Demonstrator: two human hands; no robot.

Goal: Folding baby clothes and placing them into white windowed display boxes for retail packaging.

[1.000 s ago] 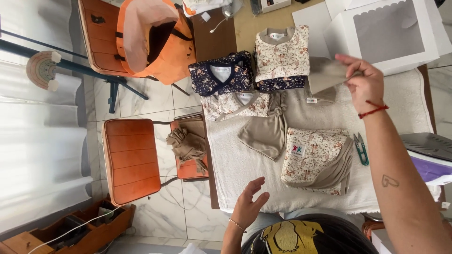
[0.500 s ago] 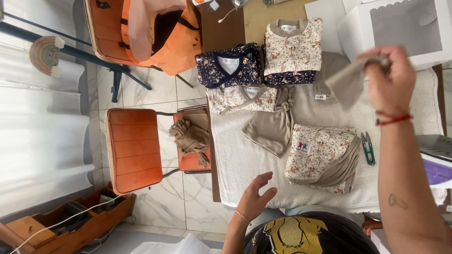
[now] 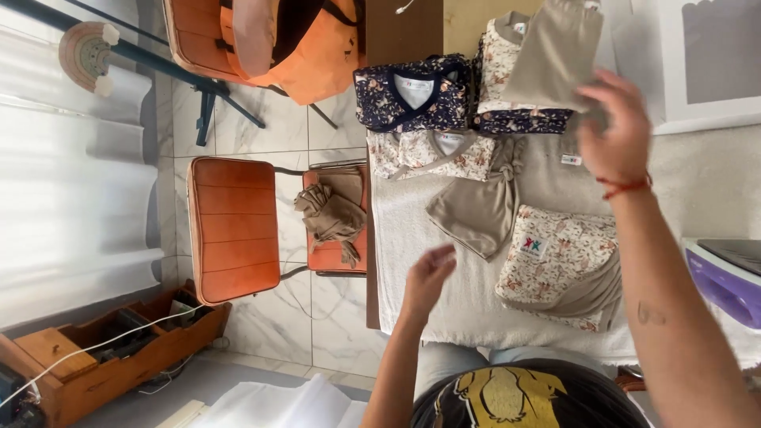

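Beige folded cloth (image 3: pixel 555 51) hangs from the right hand (image 3: pixel 618 135), pinched at its lower corner by the fingers, so the cloth sits just above the hand in the head view and covers part of the garments behind it. A red string bracelet (image 3: pixel 626 186) circles that wrist.

Left hand (image 3: pixel 428 277) floats open and loose, grasping nothing, above the near edge of the white towel (image 3: pixel 412 230) spread over the counter (image 3: pixel 404 28). It is well apart from the held cloth.

Below the raised cloth lie the folded baby clothes: a dark navy floral bodysuit (image 3: pixel 412 91) at the far left, a light floral top (image 3: pixel 495 63) beside it, partly hidden by the cloth, and another pale floral piece (image 3: pixel 428 154) just under the navy one. A beige knotted baby hat (image 3: pixel 479 206) rests between the two hands. A floral garment with a beige lining (image 3: pixel 567 265) lies near the right forearm.

Off the counter's left edge stands an orange chair (image 3: pixel 230 226) with a crumpled beige fabric (image 3: pixel 333 214) on its seat. A second chair draped in orange clothing (image 3: pixel 293 43) stands farther back. A purple appliance (image 3: pixel 725 277) shows at the right edge.
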